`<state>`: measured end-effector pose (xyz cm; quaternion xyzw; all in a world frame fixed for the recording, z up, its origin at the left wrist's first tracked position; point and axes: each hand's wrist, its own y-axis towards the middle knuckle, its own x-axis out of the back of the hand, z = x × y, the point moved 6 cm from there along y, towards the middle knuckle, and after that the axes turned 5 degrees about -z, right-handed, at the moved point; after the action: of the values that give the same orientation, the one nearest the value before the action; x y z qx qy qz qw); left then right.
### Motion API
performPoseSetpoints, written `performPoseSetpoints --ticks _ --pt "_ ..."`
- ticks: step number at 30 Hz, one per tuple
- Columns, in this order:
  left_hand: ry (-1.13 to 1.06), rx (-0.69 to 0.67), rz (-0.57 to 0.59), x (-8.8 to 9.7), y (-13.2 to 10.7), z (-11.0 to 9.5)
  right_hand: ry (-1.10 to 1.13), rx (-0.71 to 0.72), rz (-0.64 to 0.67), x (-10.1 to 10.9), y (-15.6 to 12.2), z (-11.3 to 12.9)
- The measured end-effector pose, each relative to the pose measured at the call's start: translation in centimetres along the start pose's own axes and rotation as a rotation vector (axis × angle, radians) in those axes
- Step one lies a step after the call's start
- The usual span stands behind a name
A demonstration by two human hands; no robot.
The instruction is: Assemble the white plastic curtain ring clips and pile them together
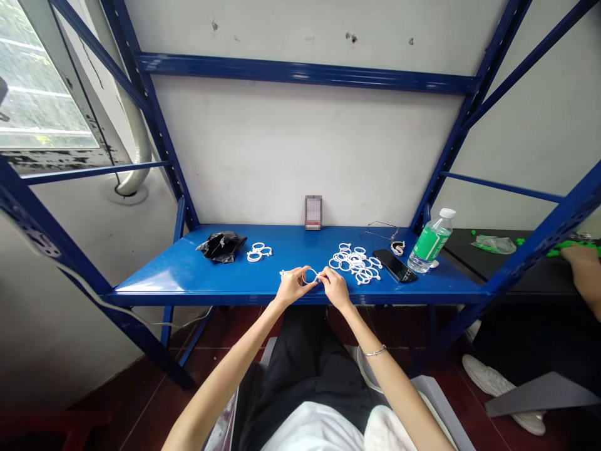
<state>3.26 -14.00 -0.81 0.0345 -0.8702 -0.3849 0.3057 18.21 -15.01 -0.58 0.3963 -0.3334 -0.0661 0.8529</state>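
Above the front edge of the blue table [225, 283], my left hand [292, 285] pinches a white plastic ring [310, 269] with a small knob. My right hand [335, 287] has its fingers closed at the ring's right side, where a small part is mostly hidden by the fingertips. A loose pile of similar white rings [350, 260] lies to the right of my hands. A smaller group of white rings [257, 252] lies to the left, beyond my left hand.
A crumpled black plastic bag [222, 246] lies at left. A phone [313, 213] leans on the wall; a black phone [395, 265], glasses [385, 233], coiled earphones [397, 248] and a water bottle [431, 241] are at right. Another person's hand [582, 257] is over a dark table.
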Motion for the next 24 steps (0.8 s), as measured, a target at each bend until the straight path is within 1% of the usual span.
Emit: performPoseSetpoints --ticks 6,13,18,21,24 --pt "-0.004 -0.002 -0.002 -0.14 -0.04 0.12 0.002 -0.004 -0.003 0.09 -0.03 0.24" --pt "-0.001 0.001 0.013 -0.10 0.02 -0.10 0.025 -0.012 0.003 -0.11 -0.18 -0.02" --pt "0.001 0.006 0.026 -0.18 0.08 -0.11 0.041 -0.014 -0.020 -0.03 -0.17 0.03" --pt "0.017 0.002 0.044 -0.31 0.03 -0.13 0.041 -0.006 -0.025 -0.04 -0.20 0.08" --pt "0.076 -0.019 0.077 -0.13 0.20 -0.62 0.037 -0.015 -0.033 -0.09 -0.26 -0.03"
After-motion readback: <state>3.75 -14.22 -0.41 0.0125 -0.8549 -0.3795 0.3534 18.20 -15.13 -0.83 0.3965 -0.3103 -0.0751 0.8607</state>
